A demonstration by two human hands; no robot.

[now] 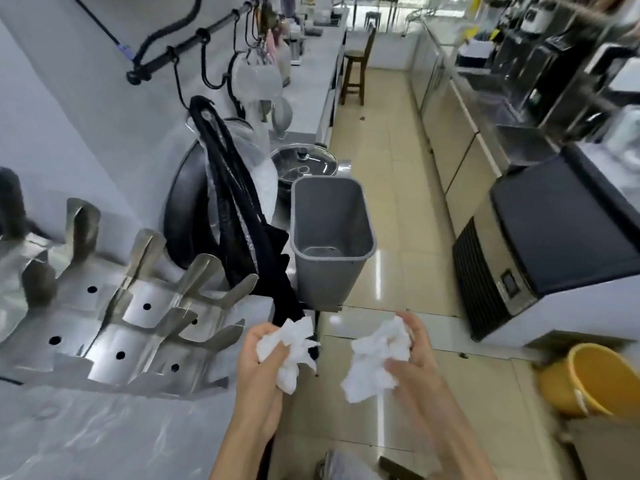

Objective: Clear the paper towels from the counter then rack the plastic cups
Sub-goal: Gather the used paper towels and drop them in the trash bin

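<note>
My left hand [258, 367] is closed around a crumpled white paper towel [289, 349], just past the counter's right edge. My right hand [414, 355] grips a second crumpled white paper towel [375, 360] over the floor. Both hands are held close together below a grey waste bin [330, 237], which stands open and looks empty, a short way ahead of them. To the left, a steel cup rack [114, 299] with bare upright prongs sits on the counter [104, 438]. No plastic cups are in sight on the counter.
A black cloth [239, 216] hangs from a wall hook beside the bin. A glass-lidded pot [304, 164] sits behind the bin. An ice machine [540, 244] stands at right, a yellow bucket [588, 379] on the floor below it. A tiled aisle runs ahead to a wooden stool [356, 67].
</note>
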